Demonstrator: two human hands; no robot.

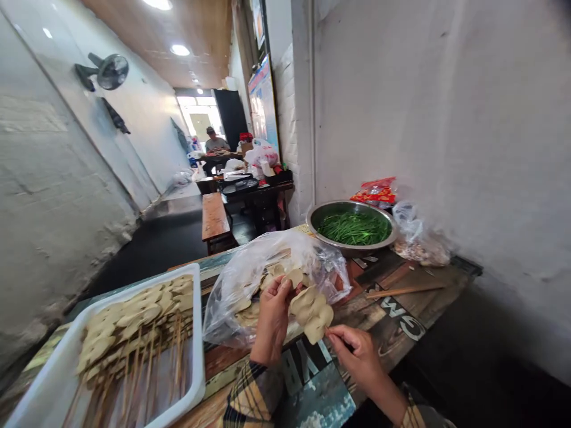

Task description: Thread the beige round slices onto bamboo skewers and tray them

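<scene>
The skewer (312,312) is in the air over the counter (321,392), just in front of the right part of the clear plastic bag (223,297), on the near side of it. Its long axis lies slanted: the stick end is at the right hand (361,356), away from the bag, and the other end, with the slices, points up and to the left, toward the bag's opening. Only a short piece of the stick is visible, because the slices cover the rest. These slices are beige, thin and round, with smooth and dull surface; they overlap one another in a cluster like petals, and their edges are a little wavy. The grip of the right hand is closed on the stick, with thumb and fingers pinching it. The grip of the left hand (273,318) is closed on a single round slice (296,277), at the bag's opening and next to the upper end of the cluster. More slices of the same colour lie inside the bag. To the left of the bag stands a white tray (198,339) with finished skewers (134,321), and behind the bag, to the right, a metal bowl (357,249) holds green stalks (354,229).
</scene>
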